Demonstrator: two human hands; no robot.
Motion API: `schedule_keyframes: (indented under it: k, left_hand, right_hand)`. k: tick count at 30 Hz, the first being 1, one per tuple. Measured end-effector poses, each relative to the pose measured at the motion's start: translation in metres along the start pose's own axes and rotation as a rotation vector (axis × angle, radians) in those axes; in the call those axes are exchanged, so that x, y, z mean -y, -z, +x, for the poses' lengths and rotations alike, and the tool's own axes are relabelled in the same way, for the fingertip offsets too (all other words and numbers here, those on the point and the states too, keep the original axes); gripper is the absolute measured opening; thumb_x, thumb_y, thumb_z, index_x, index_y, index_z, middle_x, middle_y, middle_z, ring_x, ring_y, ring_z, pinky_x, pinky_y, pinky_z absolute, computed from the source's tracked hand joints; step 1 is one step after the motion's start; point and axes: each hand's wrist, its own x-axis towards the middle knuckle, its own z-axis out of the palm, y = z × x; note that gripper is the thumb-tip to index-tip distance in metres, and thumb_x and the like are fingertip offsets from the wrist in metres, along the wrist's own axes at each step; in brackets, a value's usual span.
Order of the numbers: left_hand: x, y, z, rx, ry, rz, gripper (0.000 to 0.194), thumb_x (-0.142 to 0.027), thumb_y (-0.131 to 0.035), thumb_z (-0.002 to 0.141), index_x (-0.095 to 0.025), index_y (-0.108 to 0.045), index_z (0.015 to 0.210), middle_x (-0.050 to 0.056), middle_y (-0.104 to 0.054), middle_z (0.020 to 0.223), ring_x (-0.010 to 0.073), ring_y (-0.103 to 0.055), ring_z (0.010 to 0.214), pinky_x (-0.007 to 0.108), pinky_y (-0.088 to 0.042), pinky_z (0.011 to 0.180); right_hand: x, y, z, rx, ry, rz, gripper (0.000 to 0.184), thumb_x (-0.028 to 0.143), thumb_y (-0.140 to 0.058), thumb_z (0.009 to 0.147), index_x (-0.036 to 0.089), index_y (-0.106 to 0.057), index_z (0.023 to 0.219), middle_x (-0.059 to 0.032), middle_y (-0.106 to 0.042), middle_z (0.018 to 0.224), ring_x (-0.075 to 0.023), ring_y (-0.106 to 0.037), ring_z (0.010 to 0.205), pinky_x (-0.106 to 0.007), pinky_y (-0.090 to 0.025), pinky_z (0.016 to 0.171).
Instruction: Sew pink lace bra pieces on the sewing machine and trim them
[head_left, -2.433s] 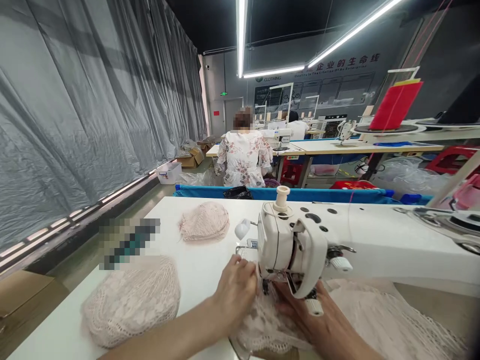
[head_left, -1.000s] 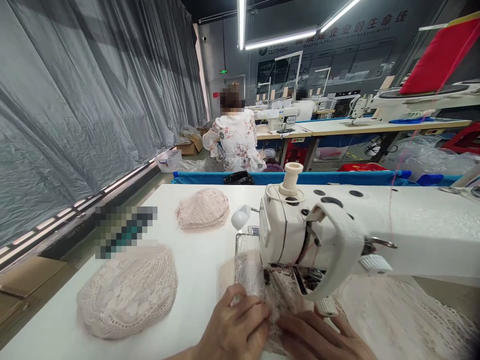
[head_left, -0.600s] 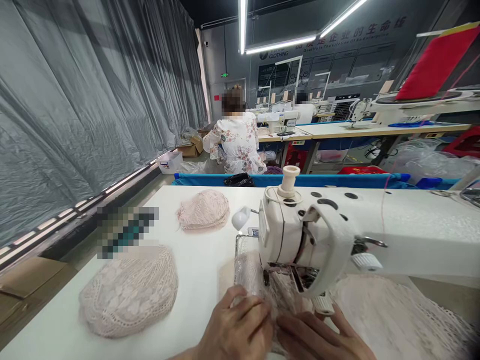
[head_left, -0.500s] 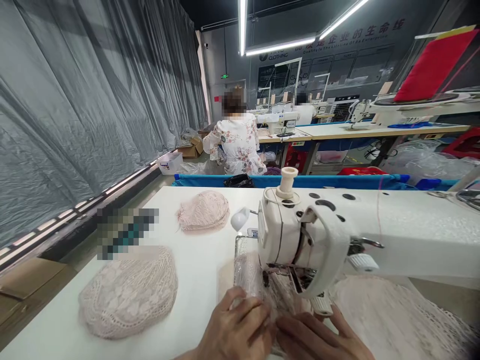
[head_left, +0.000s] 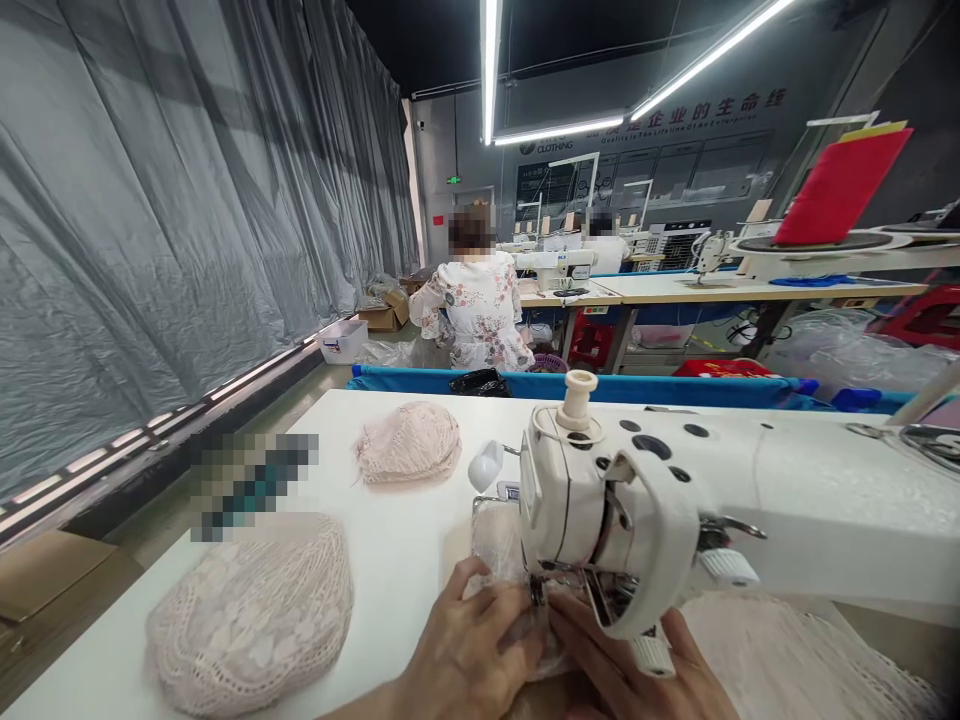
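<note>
Touching lace (head_left: 499, 532) beneath one sewing machine (head_left: 574, 490), left hand (head_left: 474, 638), right hand (head_left: 637, 655), fingers' grip unclear, two lace piles (head_left: 255, 620) leftward.

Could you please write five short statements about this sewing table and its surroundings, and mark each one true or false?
1. The left hand and the right hand are both at the pale fabric by the sewing machine. True.
2. The smaller lace bundle lies nearer the person than the larger lace bundle. False: the larger one is nearer.
3. A co-worker in a floral top sits ahead, back to the camera. True.
4. The big thread cone at the right is blue. False: it is red.
5. A grey curtain hangs along the left side of the view. True.
</note>
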Motion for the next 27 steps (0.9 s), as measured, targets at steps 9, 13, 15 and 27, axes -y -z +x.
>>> schedule_keyframes:
  k: [9, 13, 15, 27]
  left_hand:
    - [0.004, -0.004, -0.002, -0.009, 0.002, 0.044, 0.026, -0.025, -0.037, 0.1, -0.016, -0.061, 0.102, 0.005, -0.066, 0.096, 0.0136, -0.059, 0.097, 0.037, -0.035, 0.097]
    - [0.0, -0.004, 0.001, -0.1, -0.062, 0.109, 0.016, -0.014, -0.047, 0.094, -0.013, -0.063, 0.091, 0.003, -0.065, 0.091, 0.0139, -0.059, 0.095, 0.034, -0.038, 0.092]
    - [-0.003, -0.002, 0.003, -0.12, -0.078, 0.091, 0.017, -0.01, -0.048, 0.093, -0.012, -0.063, 0.085, 0.001, -0.064, 0.083, 0.0115, -0.06, 0.083, 0.031, -0.04, 0.083]
    - [-0.008, -0.001, 0.0, -0.095, -0.055, 0.104, 0.022, -0.002, -0.044, 0.088, -0.014, -0.059, 0.078, -0.001, -0.057, 0.069, 0.0109, -0.056, 0.066, 0.029, -0.04, 0.071]
  right_hand:
    - [-0.008, 0.004, 0.005, 0.016, 0.091, -0.094, 0.044, 0.051, -0.048, 0.095, 0.019, -0.06, 0.122, -0.0023, -0.074, 0.109, -0.0199, -0.068, 0.086, -0.039, -0.04, 0.081]
    - [-0.004, 0.008, 0.006, -0.082, 0.041, 0.027, 0.036, 0.043, -0.038, 0.101, 0.021, -0.066, 0.107, 0.0016, -0.076, 0.084, -0.015, -0.067, 0.073, -0.039, -0.036, 0.083]
    - [0.001, 0.009, 0.003, -0.118, -0.096, 0.125, 0.047, 0.038, -0.028, 0.105, 0.023, -0.069, 0.087, 0.0023, -0.07, 0.066, -0.0147, -0.065, 0.066, -0.04, -0.035, 0.086]
    - [0.013, 0.013, 0.003, -0.08, -0.15, 0.164, 0.049, 0.043, -0.027, 0.103, 0.02, -0.069, 0.097, -0.0026, -0.073, 0.076, -0.0171, -0.066, 0.069, -0.042, -0.035, 0.088]
